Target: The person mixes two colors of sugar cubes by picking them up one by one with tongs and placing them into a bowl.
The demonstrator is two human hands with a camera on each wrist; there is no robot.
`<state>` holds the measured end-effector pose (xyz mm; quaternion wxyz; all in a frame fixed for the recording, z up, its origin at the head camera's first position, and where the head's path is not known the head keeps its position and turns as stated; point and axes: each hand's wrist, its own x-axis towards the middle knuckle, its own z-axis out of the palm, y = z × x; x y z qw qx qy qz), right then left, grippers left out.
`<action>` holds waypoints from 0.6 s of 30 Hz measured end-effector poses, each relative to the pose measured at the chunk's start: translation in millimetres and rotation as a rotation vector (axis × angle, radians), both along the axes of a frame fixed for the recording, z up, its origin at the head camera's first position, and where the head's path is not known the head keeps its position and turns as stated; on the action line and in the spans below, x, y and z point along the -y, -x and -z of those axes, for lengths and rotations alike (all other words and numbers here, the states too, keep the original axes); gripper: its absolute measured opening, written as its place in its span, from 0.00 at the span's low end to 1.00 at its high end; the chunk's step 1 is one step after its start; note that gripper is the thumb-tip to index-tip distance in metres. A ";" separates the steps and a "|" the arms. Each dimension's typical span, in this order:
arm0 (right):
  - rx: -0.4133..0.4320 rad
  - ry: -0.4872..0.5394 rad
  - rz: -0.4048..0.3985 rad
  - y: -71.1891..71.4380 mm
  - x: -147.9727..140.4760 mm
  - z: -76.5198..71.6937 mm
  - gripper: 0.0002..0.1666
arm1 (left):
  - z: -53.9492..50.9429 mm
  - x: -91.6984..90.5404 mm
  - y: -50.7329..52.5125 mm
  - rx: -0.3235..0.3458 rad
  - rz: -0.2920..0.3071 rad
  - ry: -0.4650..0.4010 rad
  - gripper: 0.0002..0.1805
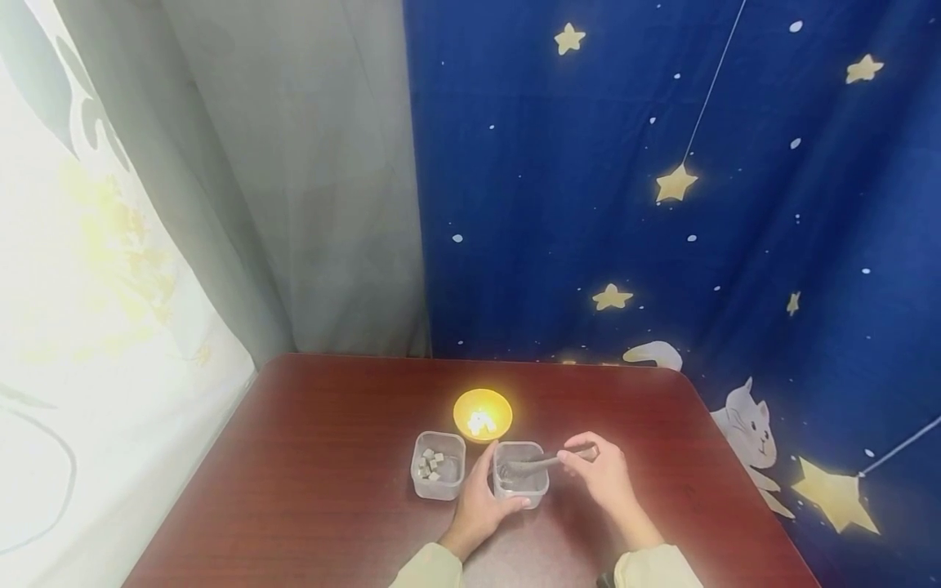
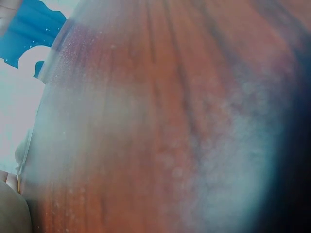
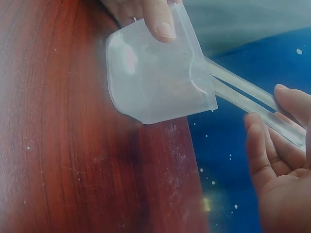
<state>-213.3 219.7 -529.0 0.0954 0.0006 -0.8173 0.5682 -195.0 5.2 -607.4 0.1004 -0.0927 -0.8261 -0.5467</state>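
The left hand (image 1: 479, 500) curves round the clear tub (image 1: 537, 490) from its eight o'clock, thumb against the near wall, a hold that probably keeps so light a container from sliding. At the tub's three o'clock, the right hand (image 1: 601, 472) pinches the tongs (image 1: 540, 465) between thumb and fingers near their rear end, likely so the slanting arms clear the rim; their tips point inside, though whether they grip anything I cannot tell. A second tub (image 1: 439, 492) with small cubes (image 1: 430, 464) sits just beside at nine o'clock, and the yellow bowl (image 1: 474, 399) at eleven, seemingly grouped for short reaches.
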 end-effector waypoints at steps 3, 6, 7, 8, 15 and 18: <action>-0.010 -0.008 0.023 -0.2 -1.7 -2.0 0.10 | -0.3 0.1 0.5 0.004 -0.003 0.002 0.60; -0.027 -0.018 0.029 -0.4 -3.2 -4.1 0.10 | -0.7 -0.1 0.7 0.002 -0.004 0.006 0.60; -0.033 -0.018 0.030 -0.6 -3.6 -4.8 0.10 | -0.7 -0.2 0.8 0.000 -0.004 0.007 0.60; -0.041 -0.018 0.033 -0.8 -4.1 -5.6 0.11 | -0.8 -0.4 0.8 -0.002 -0.005 0.008 0.60; -0.081 0.032 0.066 -0.5 -5.2 -11.5 0.12 | -1.8 -0.3 0.6 -0.006 -0.003 0.005 0.60; -0.092 0.060 0.069 -0.2 -3.9 -14.6 0.13 | -2.0 -0.2 0.3 -0.002 -0.004 0.002 0.59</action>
